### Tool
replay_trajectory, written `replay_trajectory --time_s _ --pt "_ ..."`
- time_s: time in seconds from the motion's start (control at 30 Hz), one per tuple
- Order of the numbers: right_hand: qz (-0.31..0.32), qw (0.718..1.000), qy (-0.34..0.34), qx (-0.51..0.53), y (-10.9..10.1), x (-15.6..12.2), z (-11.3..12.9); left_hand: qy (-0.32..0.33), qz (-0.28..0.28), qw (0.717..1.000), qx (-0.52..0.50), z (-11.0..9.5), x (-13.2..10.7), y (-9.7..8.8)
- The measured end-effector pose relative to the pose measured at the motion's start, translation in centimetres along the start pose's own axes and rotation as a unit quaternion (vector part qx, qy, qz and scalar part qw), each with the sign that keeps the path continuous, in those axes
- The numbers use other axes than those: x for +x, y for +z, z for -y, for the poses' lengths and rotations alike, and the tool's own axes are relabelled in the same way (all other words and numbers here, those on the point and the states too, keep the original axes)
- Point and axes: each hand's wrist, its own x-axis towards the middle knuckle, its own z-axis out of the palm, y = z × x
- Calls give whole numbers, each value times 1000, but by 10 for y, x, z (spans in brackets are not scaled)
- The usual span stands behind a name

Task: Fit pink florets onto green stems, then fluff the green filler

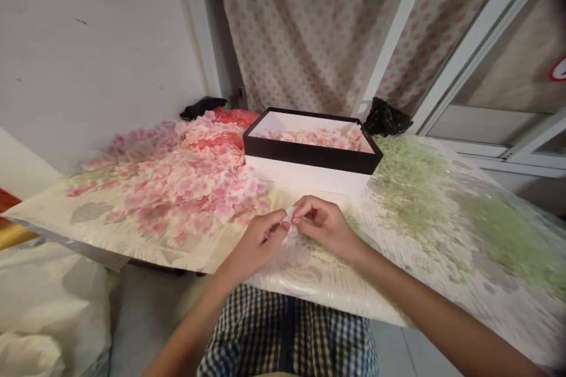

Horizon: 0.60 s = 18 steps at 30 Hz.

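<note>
Both hands meet over the front of the table, below the box. A small pale artificial flower petal (290,215) is pinched between them. My left hand (264,237) is closed, thumb and forefinger gripping the petal's left side. From the right, my right hand (325,224) is closed too, its fingertips pinching at the same petal. Any small part between the fingertips is hidden. To the left spreads a large heap of pink and white artificial petals (194,182). Behind the hands stands a white box (309,172) with a black rim, holding more pink petals (318,136).
Thin green plastic stems (411,179) lie in piles on the right of the patterned tablecloth (168,253). A red plastic bag (239,118) sits behind the petals, and a black bag (387,118) behind the box. White sacks (53,300) stand at lower left.
</note>
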Motion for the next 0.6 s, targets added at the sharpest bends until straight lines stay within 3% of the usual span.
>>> replay_trajectory --time_s 0.23,0.37,0.6 --pt "-8 999 33 -33 -3 1 1 -1 21 1000 -6 -2 -2 -1" --pt "-61 994 13 -84 -14 8 -7 4 -11 1000 -8 -1 -1 -1" --pt "-118 991 9 -61 -26 16 -15 12 -50 998 -42 6 -1 1"
